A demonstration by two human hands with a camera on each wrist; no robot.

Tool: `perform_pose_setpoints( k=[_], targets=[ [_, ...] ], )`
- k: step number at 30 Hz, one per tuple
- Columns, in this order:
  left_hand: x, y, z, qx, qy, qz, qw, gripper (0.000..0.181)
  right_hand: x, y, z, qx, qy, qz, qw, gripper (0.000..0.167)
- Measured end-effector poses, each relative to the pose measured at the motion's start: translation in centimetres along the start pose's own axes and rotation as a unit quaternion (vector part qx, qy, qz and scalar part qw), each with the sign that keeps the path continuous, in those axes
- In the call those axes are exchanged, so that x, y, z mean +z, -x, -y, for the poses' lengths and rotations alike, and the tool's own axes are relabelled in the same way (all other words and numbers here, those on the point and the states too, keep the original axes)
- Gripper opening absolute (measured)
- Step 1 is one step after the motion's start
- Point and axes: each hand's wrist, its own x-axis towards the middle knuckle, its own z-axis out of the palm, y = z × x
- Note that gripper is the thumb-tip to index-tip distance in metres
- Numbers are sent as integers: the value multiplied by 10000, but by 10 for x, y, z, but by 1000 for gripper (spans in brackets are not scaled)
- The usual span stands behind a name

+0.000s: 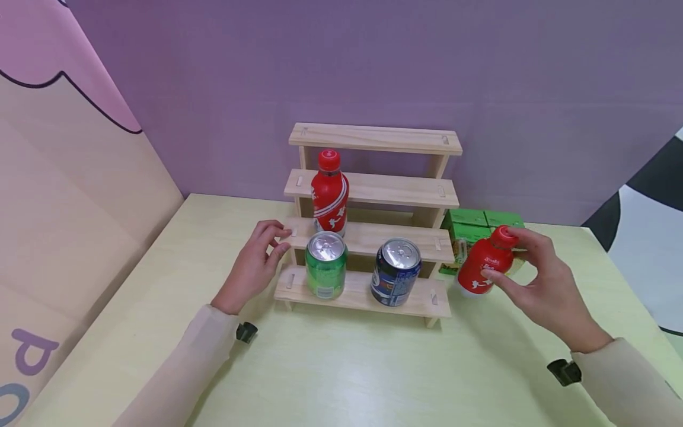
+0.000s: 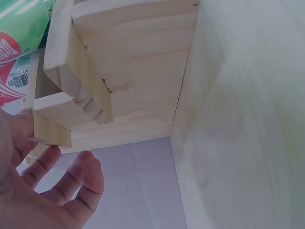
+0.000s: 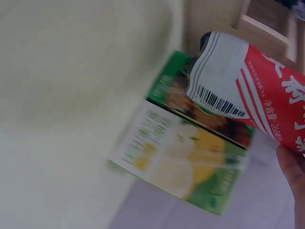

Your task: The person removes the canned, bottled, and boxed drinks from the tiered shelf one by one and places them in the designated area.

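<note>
A stepped wooden rack (image 1: pixel 373 137) stands on the table. At the left end of its second plank from the bottom, my left hand (image 1: pixel 253 270) pinches the plank edge between thumb (image 2: pixel 21 126) and index finger. To the right of the rack, my right hand (image 1: pixel 552 296) grips a small red bottle (image 1: pixel 485 264), tilted, near its cap. On the lowest plank are a green can (image 1: pixel 325 273) and a dark blue can (image 1: pixel 395 279). Another red bottle (image 1: pixel 331 198) stands upright one step higher, its base partly hidden by the green can.
Green cartons (image 1: pixel 469 218) sit beside the rack on the right, behind the held bottle; fruit is pictured on one carton (image 3: pixel 186 157). A purple wall (image 1: pixel 373 59) rises behind the rack, and a pale panel (image 1: pixel 69 207) borders the table's left side.
</note>
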Motion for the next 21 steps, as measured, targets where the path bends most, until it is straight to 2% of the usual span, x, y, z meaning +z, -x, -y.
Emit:
perform_pose_setpoints(
  k=[11, 21],
  targets=[
    [-1, 0, 1, 44, -45, -41, 10000, 27, 18, 0, -15, 73, -218, 50, 9997, 99],
    [-1, 0, 0, 47, -36, -29, 10000, 27, 25, 4, -20, 366, -44, 203, 9991, 97]
  ],
)
